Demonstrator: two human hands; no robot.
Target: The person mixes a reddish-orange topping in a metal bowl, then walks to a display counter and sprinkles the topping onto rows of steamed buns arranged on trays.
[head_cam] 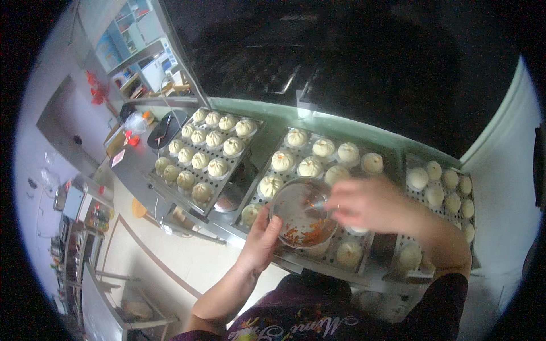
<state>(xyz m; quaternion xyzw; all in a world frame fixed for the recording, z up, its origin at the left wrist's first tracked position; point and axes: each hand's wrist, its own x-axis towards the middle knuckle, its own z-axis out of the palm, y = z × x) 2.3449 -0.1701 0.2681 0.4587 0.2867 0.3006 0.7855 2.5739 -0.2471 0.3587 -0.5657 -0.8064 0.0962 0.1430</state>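
Observation:
My left hand [261, 238] grips the side of a round clear bowl [286, 203], with the thumb over its near left rim. Shredded orange filling [313, 233] lies in the lower part of the bowl, and a few bits cling to its wall. Over the bowl's right edge, my right hand [362, 203] is blurred; its fingers pinch a small shiny utensil [315, 206], likely a spoon, that dips inside. Beneath the bowl is a perforated metal tray [307, 135] of pleated steamed-style buns [310, 166]. Some buns there show orange at the top, and the bowl and my hands hide others.
Another perforated tray of buns [217, 167] lies to the left, and a third tray of buns [435, 195] to the right. A dark window stands behind the green sill [362, 127]. Farther left are a black tray [168, 128], a plastic bag [136, 122] and a metal table [100, 298].

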